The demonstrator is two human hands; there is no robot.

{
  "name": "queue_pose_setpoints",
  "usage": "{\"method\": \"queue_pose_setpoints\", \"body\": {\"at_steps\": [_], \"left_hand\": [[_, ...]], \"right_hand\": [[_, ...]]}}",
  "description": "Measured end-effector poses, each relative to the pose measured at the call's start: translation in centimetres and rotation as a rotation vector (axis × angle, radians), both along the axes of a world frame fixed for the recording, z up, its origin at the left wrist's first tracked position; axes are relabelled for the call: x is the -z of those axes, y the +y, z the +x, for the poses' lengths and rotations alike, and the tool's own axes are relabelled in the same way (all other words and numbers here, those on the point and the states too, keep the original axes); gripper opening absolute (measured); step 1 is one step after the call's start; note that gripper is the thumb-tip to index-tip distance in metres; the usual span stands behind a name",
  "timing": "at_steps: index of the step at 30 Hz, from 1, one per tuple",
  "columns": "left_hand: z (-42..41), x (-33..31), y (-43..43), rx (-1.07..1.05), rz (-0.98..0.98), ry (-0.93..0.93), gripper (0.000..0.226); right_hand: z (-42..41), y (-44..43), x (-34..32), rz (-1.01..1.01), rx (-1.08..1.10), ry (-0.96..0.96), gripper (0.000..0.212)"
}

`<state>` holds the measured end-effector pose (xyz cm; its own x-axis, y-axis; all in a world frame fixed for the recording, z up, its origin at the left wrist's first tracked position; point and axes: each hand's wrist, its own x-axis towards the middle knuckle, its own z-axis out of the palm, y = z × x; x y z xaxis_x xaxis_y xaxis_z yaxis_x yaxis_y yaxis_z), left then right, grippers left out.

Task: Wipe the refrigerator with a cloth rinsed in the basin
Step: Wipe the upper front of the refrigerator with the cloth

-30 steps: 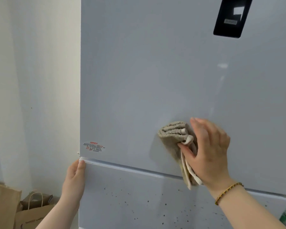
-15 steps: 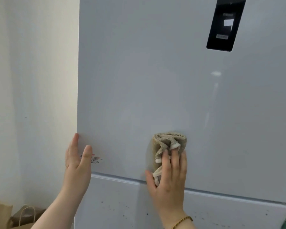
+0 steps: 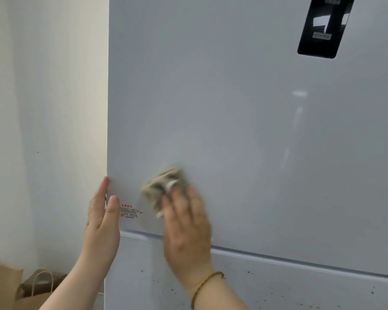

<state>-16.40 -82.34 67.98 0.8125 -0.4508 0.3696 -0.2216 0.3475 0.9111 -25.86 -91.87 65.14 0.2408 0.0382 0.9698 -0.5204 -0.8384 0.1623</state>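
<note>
Refrigerator [image 3: 244, 130] fills centre and right of frame; pale grey upper door, glossy, with faint light streaks right of centre. Black control panel [image 3: 324, 27] at upper right of the door. Seam [image 3: 278, 256] between upper and lower doors runs across the lower part of the frame, sloping down to the right. Lower door [image 3: 289, 291] carries scattered dark specks.

Cloth [image 3: 161, 186], beige and bunched, sits lower centre-left on the upper door, just above the seam, pressed against the surface. Right hand [image 3: 186, 229] lies flat over its lower part, fingers extended and close together, fingertips on the cloth; hand and cloth are motion-blurred. Gold bracelet [image 3: 204, 287] on the right wrist, bottom centre.

Left hand [image 3: 102, 220] at lower left, open, fingers straight and held together, laid along the door's left edge; thumb rests on the door front beside a small red-and-black label [image 3: 130, 211]. The label lies between the two hands, just left of the cloth.

White wall [image 3: 47, 119] takes the left of the frame. Brown paper bags [image 3: 34, 289] with a looped handle in the bottom left corner.
</note>
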Motion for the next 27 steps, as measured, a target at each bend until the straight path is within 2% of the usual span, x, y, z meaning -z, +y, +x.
{"method": "queue_pose_setpoints", "body": {"at_steps": [3, 6, 9, 12, 17, 21, 27], "left_hand": [[-0.1, -0.6, 0.5, 0.046, -0.022, 0.039, 0.041], [0.0, -0.9, 1.2, 0.071, 0.001, 0.065, 0.043], [0.1, -0.9, 1.6, 0.093, 0.024, 0.065, 0.044], [-0.3, -0.9, 1.5, 0.089, 0.024, 0.06, 0.043], [0.0, -0.6, 1.3, 0.094, 0.009, 0.085, 0.041], [0.7, -0.5, 1.9, 0.124, 0.037, 0.066, 0.038], [2.1, -0.5, 3.5, 0.188, 0.032, 0.025, 0.024]], "right_hand": [[0.9, 0.8, 1.5, -0.072, 0.021, 0.2, 0.041], [-1.8, -0.1, 0.6, -0.057, 0.022, 0.234, 0.041], [-7.5, -2.1, -0.4, 0.04, 0.051, 0.071, 0.034], [-12.4, -3.5, -1.4, 0.153, 0.107, -0.113, 0.04], [-9.0, -2.2, -0.6, 0.234, 0.059, -0.239, 0.04], [-3.1, -0.5, 1.7, 0.113, -0.036, -0.065, 0.034], [4.4, 3.0, 3.5, 0.069, -0.139, 0.203, 0.046]]}}
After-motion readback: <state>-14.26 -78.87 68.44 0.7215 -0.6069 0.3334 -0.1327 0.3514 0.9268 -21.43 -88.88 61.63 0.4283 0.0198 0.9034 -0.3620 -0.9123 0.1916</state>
